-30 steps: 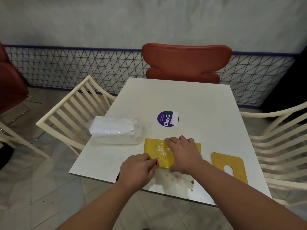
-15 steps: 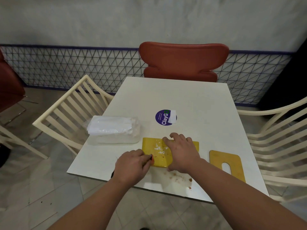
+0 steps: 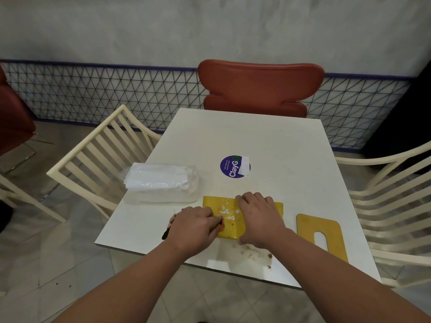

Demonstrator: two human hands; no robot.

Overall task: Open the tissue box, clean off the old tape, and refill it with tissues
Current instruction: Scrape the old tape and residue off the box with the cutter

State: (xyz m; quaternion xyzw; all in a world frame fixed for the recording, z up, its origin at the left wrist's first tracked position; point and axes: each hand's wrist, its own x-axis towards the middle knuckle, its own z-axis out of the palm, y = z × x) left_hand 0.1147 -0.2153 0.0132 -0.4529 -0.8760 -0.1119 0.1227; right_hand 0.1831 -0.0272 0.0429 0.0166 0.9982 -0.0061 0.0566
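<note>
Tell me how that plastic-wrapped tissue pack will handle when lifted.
The tissue pack probably feels light and soft: loose crinkled film over stacked sheets. It would likely sag if gripped at one end. The glossy wrap may slip, so hold it from both sides.

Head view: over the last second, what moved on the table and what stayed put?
Little changed. The left hand keeps gripping the scraping tool, its tip working within the same small spot on the yellow box panel amid white tape residue. The right hand still presses the panel flat. The tissue pack, slotted yellow lid and ClayGo sticker have not shifted on the table.
</note>
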